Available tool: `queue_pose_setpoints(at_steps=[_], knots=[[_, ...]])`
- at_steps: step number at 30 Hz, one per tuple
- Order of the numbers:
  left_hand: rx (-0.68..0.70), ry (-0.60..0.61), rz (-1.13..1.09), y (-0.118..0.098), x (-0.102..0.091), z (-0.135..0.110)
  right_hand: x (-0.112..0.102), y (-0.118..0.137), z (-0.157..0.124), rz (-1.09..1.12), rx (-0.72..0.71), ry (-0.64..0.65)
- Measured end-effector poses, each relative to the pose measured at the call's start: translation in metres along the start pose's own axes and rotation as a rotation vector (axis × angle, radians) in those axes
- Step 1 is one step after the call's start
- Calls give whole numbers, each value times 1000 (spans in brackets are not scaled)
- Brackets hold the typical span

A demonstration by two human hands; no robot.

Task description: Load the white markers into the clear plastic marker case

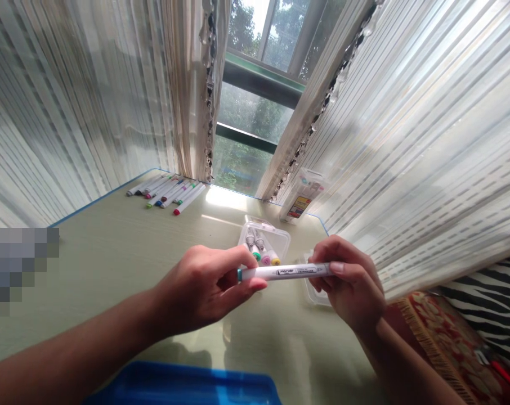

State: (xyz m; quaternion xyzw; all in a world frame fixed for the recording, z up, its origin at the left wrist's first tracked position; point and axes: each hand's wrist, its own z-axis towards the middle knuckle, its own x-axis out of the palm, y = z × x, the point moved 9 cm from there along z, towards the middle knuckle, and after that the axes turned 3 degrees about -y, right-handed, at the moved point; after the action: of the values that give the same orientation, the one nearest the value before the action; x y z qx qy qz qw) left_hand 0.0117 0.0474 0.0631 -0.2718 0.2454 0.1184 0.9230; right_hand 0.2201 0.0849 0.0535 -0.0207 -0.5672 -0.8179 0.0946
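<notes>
Both of my hands hold one white marker [285,272] level above the pale green table [111,264]. My left hand [204,287] pinches its left end, where a teal cap shows. My right hand [351,281] grips the right end with fingers curled round it. Just behind the marker stands a clear plastic box [264,241] with a few markers upright in it, their coloured caps showing. Under my right hand lies a clear plastic lid [314,292], mostly hidden.
A row of several markers [167,192] lies at the table's far left edge. A clear packet [301,198] leans by the curtain at the far right. A blue tray edge [183,385] sits nearest me. Striped curtains close in both sides; a window is behind.
</notes>
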Motion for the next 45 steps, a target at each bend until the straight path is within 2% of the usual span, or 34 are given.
queue_pose_setpoints(at_steps=[4,11,28,45], knots=[[17,-26,1,-1,-1,0,4,-1,1,10,-1,30],[53,18,62,-6,2,-3,4,1,-1,13,-20,58],[54,27,54,-5,3,-3,4,1,-7,-37,-36,78],[25,46,63,-4,4,-2,10,2,-2,38,4,136]])
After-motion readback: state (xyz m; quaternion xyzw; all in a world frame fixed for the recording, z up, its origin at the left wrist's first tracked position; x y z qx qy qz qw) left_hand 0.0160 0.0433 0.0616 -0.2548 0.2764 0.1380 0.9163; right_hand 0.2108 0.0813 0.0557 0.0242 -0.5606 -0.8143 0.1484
